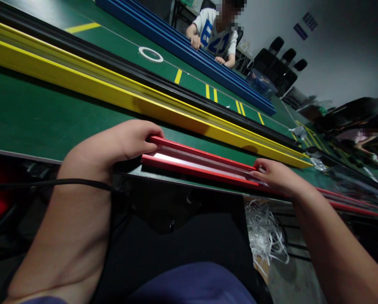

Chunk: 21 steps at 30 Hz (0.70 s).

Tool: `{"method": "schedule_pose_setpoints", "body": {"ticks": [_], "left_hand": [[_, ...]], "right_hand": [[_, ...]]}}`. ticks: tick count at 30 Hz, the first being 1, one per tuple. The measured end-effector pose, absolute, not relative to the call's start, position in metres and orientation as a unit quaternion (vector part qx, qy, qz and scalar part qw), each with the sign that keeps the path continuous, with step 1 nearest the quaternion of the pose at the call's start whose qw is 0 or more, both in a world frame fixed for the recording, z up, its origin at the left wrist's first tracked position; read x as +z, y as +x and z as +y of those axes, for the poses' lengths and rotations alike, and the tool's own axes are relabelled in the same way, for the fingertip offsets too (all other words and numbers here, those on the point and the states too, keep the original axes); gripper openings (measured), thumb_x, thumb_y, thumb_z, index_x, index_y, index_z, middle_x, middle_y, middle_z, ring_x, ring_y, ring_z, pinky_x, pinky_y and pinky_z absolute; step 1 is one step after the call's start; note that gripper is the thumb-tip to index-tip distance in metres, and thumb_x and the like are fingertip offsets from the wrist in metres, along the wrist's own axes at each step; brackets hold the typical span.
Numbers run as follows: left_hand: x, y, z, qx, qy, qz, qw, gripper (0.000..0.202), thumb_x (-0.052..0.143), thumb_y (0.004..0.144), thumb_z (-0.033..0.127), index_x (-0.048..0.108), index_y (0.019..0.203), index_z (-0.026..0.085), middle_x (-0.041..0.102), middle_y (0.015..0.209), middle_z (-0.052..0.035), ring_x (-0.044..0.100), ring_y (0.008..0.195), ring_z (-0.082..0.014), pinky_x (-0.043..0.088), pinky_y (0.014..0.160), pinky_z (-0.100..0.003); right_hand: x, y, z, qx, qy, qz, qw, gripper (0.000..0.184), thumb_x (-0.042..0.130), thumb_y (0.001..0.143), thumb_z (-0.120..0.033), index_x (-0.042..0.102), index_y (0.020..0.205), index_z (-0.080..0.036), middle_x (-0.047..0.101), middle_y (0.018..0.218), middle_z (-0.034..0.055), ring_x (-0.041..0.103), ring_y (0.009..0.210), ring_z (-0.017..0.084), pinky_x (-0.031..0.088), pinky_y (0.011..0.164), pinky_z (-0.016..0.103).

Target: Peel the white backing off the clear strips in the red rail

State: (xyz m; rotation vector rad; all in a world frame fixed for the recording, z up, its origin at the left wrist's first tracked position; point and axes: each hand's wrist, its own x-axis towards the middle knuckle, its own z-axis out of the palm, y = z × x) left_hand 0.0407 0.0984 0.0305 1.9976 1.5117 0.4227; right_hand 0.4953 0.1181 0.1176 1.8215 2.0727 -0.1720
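Note:
A long red channel profile (201, 164) with a pale metallic inner face lies along the near edge of the green-topped table (49, 112). My left hand (128, 139) grips its left end, with the fingers curled over the red rim. My right hand (276, 176) holds the profile further along, its fingers hooked over the far red edge. Past my right hand, the profile's red edges seem to continue, but the view there is dim and unclear. A long yellow rail (113, 90) lies just beyond the red profile, without touching it.
A black rail (144, 78) and a stack of blue rails (189, 55) lie farther along the table. A co-worker in a white shirt (216, 36) has both hands on the blue rails. White plastic strapping (265, 234) sits below the table edge. Black chairs stand behind.

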Motion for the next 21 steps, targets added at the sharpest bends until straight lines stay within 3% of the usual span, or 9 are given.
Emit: {"method": "schedule_pose_setpoints", "body": {"ticks": [16, 18, 21], "left_hand": [[0.032, 0.043, 0.096, 0.172, 0.750, 0.564, 0.300, 0.037, 0.059, 0.073, 0.035, 0.077, 0.103, 0.024, 0.077, 0.093, -0.0022, 0.067, 0.079, -0.0204, 0.046, 0.063, -0.026], [0.033, 0.043, 0.095, 0.176, 0.749, 0.564, 0.301, 0.035, 0.059, 0.074, 0.034, 0.077, 0.102, 0.024, 0.077, 0.093, -0.0022, 0.067, 0.078, -0.0201, 0.046, 0.063, -0.026], [0.036, 0.045, 0.093, 0.181, 0.750, 0.562, 0.299, 0.034, 0.058, 0.074, 0.033, 0.076, 0.101, 0.023, 0.076, 0.092, -0.0023, 0.067, 0.078, -0.0197, 0.045, 0.063, -0.025]], "right_hand": [[0.113, 0.480, 0.117, 0.029, 0.645, 0.718, 0.260, 0.035, 0.054, 0.093, -0.056, 0.067, 0.097, -0.024, 0.072, 0.088, 0.0082, 0.061, 0.071, 0.021, 0.033, 0.059, 0.030], [0.114, 0.489, 0.118, 0.008, 0.638, 0.732, 0.237, 0.033, 0.055, 0.093, -0.055, 0.067, 0.096, -0.024, 0.072, 0.086, 0.0067, 0.061, 0.072, 0.021, 0.034, 0.061, 0.029], [0.121, 0.508, 0.118, -0.116, 0.617, 0.760, 0.170, 0.036, 0.053, 0.096, -0.055, 0.068, 0.101, -0.023, 0.072, 0.091, 0.0047, 0.063, 0.080, 0.020, 0.042, 0.067, 0.028]]}}
